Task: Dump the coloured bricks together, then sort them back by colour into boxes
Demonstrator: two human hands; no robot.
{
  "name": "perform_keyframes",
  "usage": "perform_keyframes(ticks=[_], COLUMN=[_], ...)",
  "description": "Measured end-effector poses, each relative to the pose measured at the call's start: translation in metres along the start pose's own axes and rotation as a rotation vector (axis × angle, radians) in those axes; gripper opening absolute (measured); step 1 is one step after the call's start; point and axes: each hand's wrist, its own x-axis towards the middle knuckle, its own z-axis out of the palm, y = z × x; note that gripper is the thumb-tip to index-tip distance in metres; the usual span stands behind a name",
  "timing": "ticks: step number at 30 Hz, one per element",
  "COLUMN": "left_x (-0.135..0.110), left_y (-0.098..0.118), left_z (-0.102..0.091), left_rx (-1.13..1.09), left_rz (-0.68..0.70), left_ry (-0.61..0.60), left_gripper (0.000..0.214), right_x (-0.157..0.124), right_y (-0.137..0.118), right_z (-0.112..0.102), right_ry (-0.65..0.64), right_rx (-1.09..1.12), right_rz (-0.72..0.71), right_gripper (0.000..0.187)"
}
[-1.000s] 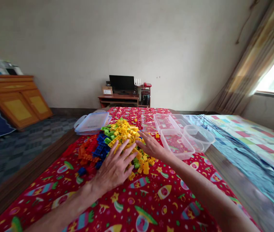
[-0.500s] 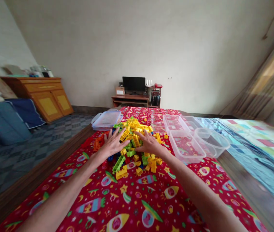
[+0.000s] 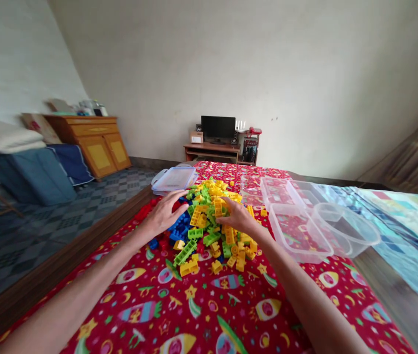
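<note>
The person's open left hand (image 3: 164, 215) lies palm down with its fingers extended, at the near left edge of a heaped pile of red, blue, green and yellow plastic building bricks (image 3: 209, 228), close to the blue and red bricks. It grasps nothing that can be seen. The right hand (image 3: 236, 216) is lightly curved on top of the yellow and green bricks, its fingertips (image 3: 226, 207) among them; whether it grips a brick cannot be told.

The pile sits on a red rocket-print bedspread (image 3: 278, 314), and loose yellow bricks are scattered at its near edge. Just right of the right hand stand a clear rectangular plastic tub (image 3: 297, 233) and a round clear plastic tub (image 3: 345, 231), overlapping in view. A flat clear plastic box with a blue-tinted rim (image 3: 174, 179) lies beyond the pile, touching its far left edge.
</note>
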Motion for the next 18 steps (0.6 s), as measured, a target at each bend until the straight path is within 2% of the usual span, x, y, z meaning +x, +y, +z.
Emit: perform_keyframes(ticks=[2, 4, 6, 8, 12, 15, 18], left_x=[-0.012, -0.023, -0.032, -0.037, -0.034, -0.027, -0.022], left_y=[-0.023, -0.048, -0.069, -0.082, -0.080, -0.065, -0.049], left_z=[-0.013, -0.017, -0.014, -0.006, 0.012, 0.019, 0.020], left_rx=[0.059, 0.094, 0.074, 0.043, -0.036, -0.075, -0.128], left_rz=[-0.065, -0.223, -0.415, -0.489, -0.442, -0.390, -0.336], left_ry=[0.053, 0.057, 0.009, -0.032, -0.086, -0.101, -0.082], left_gripper=[0.053, 0.057, 0.066, 0.072, 0.076, 0.073, 0.066], right_x=[0.002, 0.004, 0.005, 0.006, 0.004, 0.001, 0.001], right_y=[-0.002, 0.000, 0.006, 0.014, 0.019, 0.011, 0.003], right_z=[-0.007, -0.008, -0.005, 0.003, 0.020, 0.030, 0.039], right_ry=[0.024, 0.083, 0.136, 0.169, 0.137, 0.081, 0.045], right_rx=[-0.009, -0.044, -0.087, -0.117, -0.162, -0.193, -0.185], right_rz=[0.020, 0.026, 0.035, 0.041, 0.067, 0.109, 0.057], right_gripper=[0.069, 0.063, 0.059, 0.057, 0.060, 0.061, 0.055])
